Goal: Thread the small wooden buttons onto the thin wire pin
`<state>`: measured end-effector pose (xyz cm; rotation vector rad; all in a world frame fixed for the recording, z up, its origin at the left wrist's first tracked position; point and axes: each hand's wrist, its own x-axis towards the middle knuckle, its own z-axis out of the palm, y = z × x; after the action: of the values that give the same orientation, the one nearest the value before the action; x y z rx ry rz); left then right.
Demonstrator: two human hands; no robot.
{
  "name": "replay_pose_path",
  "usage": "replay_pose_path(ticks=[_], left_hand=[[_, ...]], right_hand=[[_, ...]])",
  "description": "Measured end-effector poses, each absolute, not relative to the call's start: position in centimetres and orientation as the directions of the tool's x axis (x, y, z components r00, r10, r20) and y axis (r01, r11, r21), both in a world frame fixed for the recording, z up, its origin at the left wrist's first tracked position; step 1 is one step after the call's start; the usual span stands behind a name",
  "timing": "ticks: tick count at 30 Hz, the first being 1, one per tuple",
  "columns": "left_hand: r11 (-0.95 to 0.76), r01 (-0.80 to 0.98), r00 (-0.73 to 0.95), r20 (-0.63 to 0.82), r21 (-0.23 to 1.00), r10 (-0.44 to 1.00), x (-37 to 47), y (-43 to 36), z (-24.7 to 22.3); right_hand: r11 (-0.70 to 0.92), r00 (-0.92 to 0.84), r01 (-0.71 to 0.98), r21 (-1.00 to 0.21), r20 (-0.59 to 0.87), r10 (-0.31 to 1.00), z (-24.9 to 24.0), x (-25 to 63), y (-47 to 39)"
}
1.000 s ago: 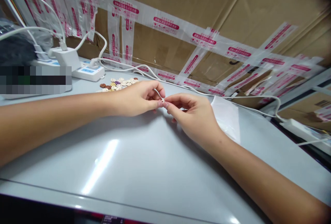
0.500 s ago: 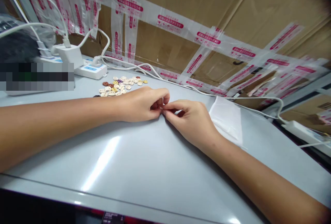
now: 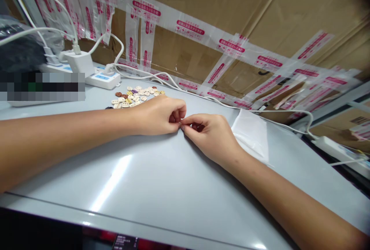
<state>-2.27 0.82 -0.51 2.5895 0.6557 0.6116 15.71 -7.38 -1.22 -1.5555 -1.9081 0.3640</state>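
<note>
My left hand (image 3: 163,115) is curled just above the grey tabletop (image 3: 150,180), its thumb and fingers pinched together. Fingertip to fingertip with it, my right hand (image 3: 209,132) pinches at the same spot from the right. Whatever lies between the fingertips is too small and too covered to make out. Behind my left wrist is a spread of loose buttons (image 3: 134,96), mostly cream, with some brown, yellow and purple ones. My left forearm hides part of them. Beyond my right wrist lies a flat white plastic bag (image 3: 254,130).
A white power strip (image 3: 105,78) with a plugged-in adapter (image 3: 78,63) stands at the back left. White cables (image 3: 170,80) run along the foot of a large taped cardboard box (image 3: 202,61). Another power strip (image 3: 341,153) sits at the right edge.
The view has shifted slightly. Both hands stay pinched together at nearly the same place, with only a small movement of the fingers.
</note>
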Motion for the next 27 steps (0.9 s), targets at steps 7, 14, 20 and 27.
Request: replay_pose_path(ticks=[7, 14, 20, 27], left_hand=[[-0.813, 0.351, 0.797, 0.308, 0.465, 0.520, -2.6, 0.9, -0.1], [-0.797, 0.352, 0.785, 0.308, 0.491, 0.537, -2.3, 0.8, -0.6], [-0.835, 0.315, 0.791, 0.362, 0.451, 0.494, -2.1, 0.7, -1.1], [-0.854, 0.286, 0.809, 0.369, 0.433, 0.458, -2.2, 0.7, -1.1]], right_hand=[[0.287, -0.107, 0.783, -0.551, 0.336, 0.936, -1.3, 15.7, -7.5], [0.279, -0.101, 0.780, -0.560, 0.327, 0.940, -1.1, 15.7, -7.6], [0.270, -0.098, 0.780, -0.565, 0.316, 0.944, -1.0, 15.7, -7.6], [0.262, -0.107, 0.789, -0.556, 0.296, 0.949, -0.9, 15.6, -7.8]])
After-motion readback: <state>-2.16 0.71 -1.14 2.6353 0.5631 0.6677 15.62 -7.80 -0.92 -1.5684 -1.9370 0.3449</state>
